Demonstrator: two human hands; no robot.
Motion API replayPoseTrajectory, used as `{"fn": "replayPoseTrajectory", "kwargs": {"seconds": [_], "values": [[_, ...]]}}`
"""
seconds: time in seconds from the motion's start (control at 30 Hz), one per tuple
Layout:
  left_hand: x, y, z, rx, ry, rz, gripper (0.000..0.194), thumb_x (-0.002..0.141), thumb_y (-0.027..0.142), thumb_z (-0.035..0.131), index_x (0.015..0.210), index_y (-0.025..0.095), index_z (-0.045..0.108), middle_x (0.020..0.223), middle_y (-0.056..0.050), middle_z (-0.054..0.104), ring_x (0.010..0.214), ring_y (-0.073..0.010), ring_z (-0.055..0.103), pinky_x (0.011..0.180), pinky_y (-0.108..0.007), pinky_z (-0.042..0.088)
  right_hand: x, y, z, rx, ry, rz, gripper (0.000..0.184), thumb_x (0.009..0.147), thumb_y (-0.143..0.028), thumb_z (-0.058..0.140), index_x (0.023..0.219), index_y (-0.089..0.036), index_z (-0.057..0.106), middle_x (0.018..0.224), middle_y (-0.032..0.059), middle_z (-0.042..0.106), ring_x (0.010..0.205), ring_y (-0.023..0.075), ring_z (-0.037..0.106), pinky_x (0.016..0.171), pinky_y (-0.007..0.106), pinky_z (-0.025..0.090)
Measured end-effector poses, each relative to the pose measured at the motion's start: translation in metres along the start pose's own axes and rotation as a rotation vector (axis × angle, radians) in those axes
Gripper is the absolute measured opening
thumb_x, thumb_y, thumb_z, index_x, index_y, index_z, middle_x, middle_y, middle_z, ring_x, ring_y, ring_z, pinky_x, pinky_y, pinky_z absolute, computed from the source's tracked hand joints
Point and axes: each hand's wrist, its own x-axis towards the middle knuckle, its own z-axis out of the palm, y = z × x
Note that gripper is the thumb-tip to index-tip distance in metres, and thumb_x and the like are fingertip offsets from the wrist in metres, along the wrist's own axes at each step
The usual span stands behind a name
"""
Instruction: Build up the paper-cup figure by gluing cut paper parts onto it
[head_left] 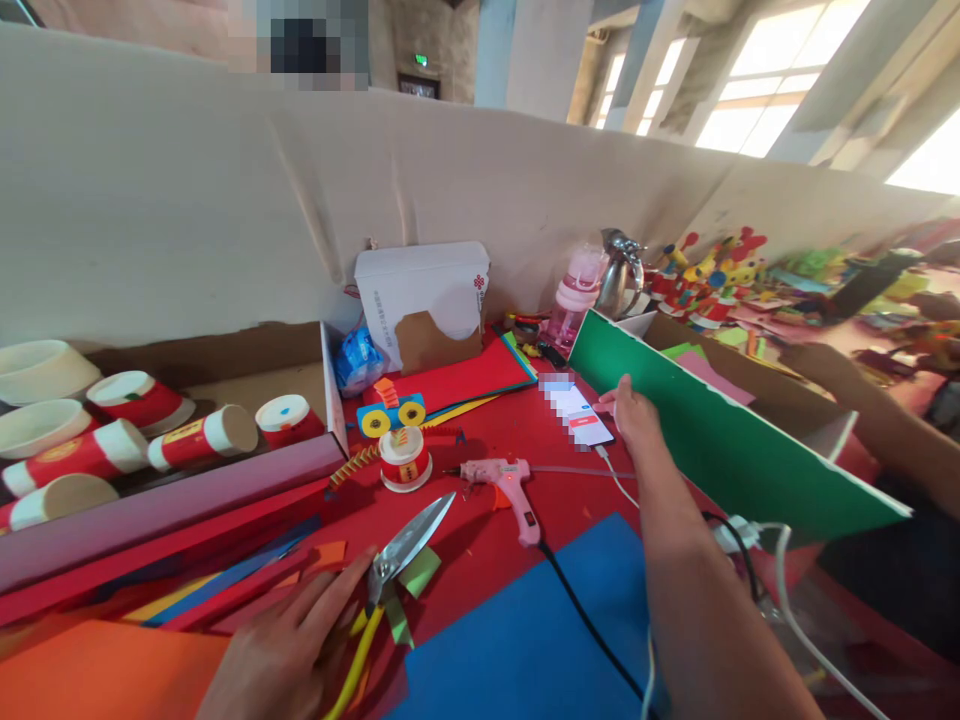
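My left hand [281,640] lies low on the table with its fingers stretched out, beside the scissors [409,540] with yellow handles. Its fingertips reach the scissors' pivot; whether they press on it I cannot tell. My right hand [634,412] reaches forward, fingers apart, at the right edge of a lit phone [581,412] that has a cable plugged in. Between my hands lies a pink glue gun [510,485], its small light glowing. Left of its nozzle stands a red and white paper-cup figure [405,460] with spring-like folded arms and yellow round eyes.
An open box [334,400] at the left holds several paper cups. A green-sided box [720,430] stands at the right, with another person's arm [847,400] beyond it. Blue paper [540,630], orange paper [97,670], a pink bottle [577,290] and a metal jug [621,275] surround the workspace.
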Motion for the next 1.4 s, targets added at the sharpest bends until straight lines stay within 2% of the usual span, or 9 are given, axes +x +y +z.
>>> {"fn": "replayPoseTrajectory", "kwargs": {"seconds": [0.4, 0.57, 0.8, 1.1, 1.4], "values": [[-0.004, 0.0, 0.002, 0.042, -0.003, 0.008, 0.032, 0.093, 0.031, 0.033, 0.114, 0.019, 0.054, 0.087, -0.007, 0.072, 0.069, -0.0154, 0.07, 0.053, -0.018, 0.051, 0.003, 0.005, 0.001, 0.001, -0.013, 0.0, 0.058, 0.09, -0.049, 0.019, 0.061, -0.021, 0.061, 0.067, 0.011, 0.071, 0.072, 0.0238, 0.064, 0.071, 0.036, 0.046], [-0.006, -0.002, 0.004, 0.003, -0.037, -0.005, 0.035, 0.094, 0.032, 0.034, 0.122, 0.021, 0.051, 0.087, -0.005, 0.072, 0.063, -0.0137, 0.069, 0.051, -0.017, 0.05, -0.001, 0.004, 0.0, -0.039, -0.02, 0.009, 0.059, 0.092, -0.047, 0.018, 0.062, -0.021, 0.062, 0.072, 0.0113, 0.072, 0.074, 0.0233, 0.064, 0.073, 0.035, 0.044], [-0.006, -0.003, 0.004, 0.011, -0.028, 0.014, 0.034, 0.095, 0.032, 0.032, 0.118, 0.019, 0.053, 0.086, -0.007, 0.072, 0.061, -0.0136, 0.068, 0.051, -0.017, 0.049, -0.003, 0.003, 0.001, -0.047, 0.03, -0.056, 0.057, 0.092, -0.044, 0.019, 0.056, -0.022, 0.058, 0.069, 0.0103, 0.072, 0.073, 0.0222, 0.064, 0.069, 0.033, 0.044], [-0.007, -0.004, 0.005, 0.016, -0.038, 0.023, 0.034, 0.094, 0.031, 0.033, 0.12, 0.019, 0.052, 0.084, -0.006, 0.072, 0.061, -0.0135, 0.068, 0.05, -0.017, 0.049, 0.014, 0.008, 0.011, -0.032, 0.01, -0.076, 0.057, 0.091, -0.048, 0.021, 0.056, -0.022, 0.057, 0.063, 0.0084, 0.07, 0.069, 0.0209, 0.063, 0.067, 0.033, 0.044], [-0.009, -0.003, 0.005, 0.025, -0.043, 0.01, 0.036, 0.094, 0.034, 0.033, 0.121, 0.02, 0.052, 0.087, -0.006, 0.072, 0.061, -0.0136, 0.068, 0.049, -0.017, 0.049, 0.013, 0.005, 0.014, -0.081, -0.028, -0.062, 0.056, 0.092, -0.044, 0.017, 0.06, -0.022, 0.058, 0.074, 0.0102, 0.072, 0.08, 0.0234, 0.064, 0.075, 0.036, 0.044]]}}
